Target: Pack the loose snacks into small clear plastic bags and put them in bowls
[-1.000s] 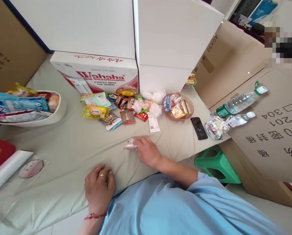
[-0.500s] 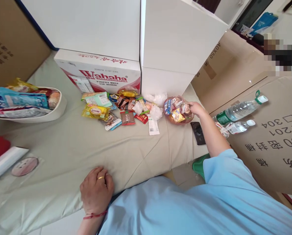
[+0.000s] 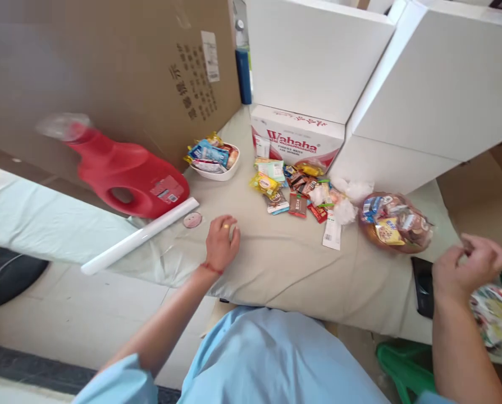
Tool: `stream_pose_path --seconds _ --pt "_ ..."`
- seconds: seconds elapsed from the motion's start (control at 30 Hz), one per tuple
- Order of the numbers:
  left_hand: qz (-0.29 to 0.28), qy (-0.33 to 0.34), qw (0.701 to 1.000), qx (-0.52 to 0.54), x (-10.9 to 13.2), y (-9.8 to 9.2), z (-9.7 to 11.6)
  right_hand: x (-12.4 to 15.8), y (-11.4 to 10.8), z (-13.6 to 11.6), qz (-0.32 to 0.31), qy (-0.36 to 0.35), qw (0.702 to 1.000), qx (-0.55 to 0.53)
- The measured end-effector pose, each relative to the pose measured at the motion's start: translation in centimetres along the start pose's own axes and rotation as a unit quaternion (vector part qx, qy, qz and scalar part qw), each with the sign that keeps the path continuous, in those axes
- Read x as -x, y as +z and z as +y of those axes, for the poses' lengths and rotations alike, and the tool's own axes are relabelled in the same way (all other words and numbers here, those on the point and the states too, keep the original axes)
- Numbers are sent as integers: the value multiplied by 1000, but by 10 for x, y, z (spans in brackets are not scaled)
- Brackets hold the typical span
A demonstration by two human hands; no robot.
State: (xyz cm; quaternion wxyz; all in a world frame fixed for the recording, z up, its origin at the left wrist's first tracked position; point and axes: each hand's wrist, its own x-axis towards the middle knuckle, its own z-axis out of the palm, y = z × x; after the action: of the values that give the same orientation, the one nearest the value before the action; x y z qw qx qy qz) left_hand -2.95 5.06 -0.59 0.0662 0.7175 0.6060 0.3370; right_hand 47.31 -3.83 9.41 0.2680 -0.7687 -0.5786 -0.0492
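Note:
My left hand (image 3: 222,244) rests on the beige cloth (image 3: 276,269), loosely bent, thumb apart from the fingers, holding nothing. My right hand (image 3: 470,266) is over the phone (image 3: 423,286) at the cloth's right end, slightly blurred, fingers loosely bent, with nothing visible in it. To its left, apart from it, a translucent brownish bowl (image 3: 366,233) holds wrapped snacks. Several snack packets, a yellow one (image 3: 264,184) and a brown one (image 3: 297,205) among them, lie in the middle beside crumpled clear plastic (image 3: 344,212). A white basket (image 3: 223,175) full of packets stands farther left.
A Wahaha carton (image 3: 301,134) stands behind the packets, against white panels (image 3: 310,62). On the left are a red jug (image 3: 137,174), a white roll (image 3: 137,238) and a round pink item (image 3: 192,219). A green stool (image 3: 406,365) is below right.
The view has turned left, bringing the red jug fully into sight. My right hand has let go of the bowl and moved away from it. My left hand still rests on the cloth.

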Motion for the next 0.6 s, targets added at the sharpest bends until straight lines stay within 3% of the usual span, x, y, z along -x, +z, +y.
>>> stream_pose_path --seconds 0.1,0.17,0.27,0.4,0.6 --pt "-12 -44 997 -57 -78 3 -25 50 4 0 36 -12 999 -14" --pt "-50 -72 991 -106 -123 9 -37 84 6 10 68 -17 997 -14" --pt "-112 -78 978 -158 -164 22 -43 130 6 36 118 -20 993 1" --pt "-132 -97 968 -191 -175 43 -36 161 2 62 99 -16 995 5" --pt "-134 -84 967 -200 -152 52 -33 153 6 66 75 -23 997 -14"
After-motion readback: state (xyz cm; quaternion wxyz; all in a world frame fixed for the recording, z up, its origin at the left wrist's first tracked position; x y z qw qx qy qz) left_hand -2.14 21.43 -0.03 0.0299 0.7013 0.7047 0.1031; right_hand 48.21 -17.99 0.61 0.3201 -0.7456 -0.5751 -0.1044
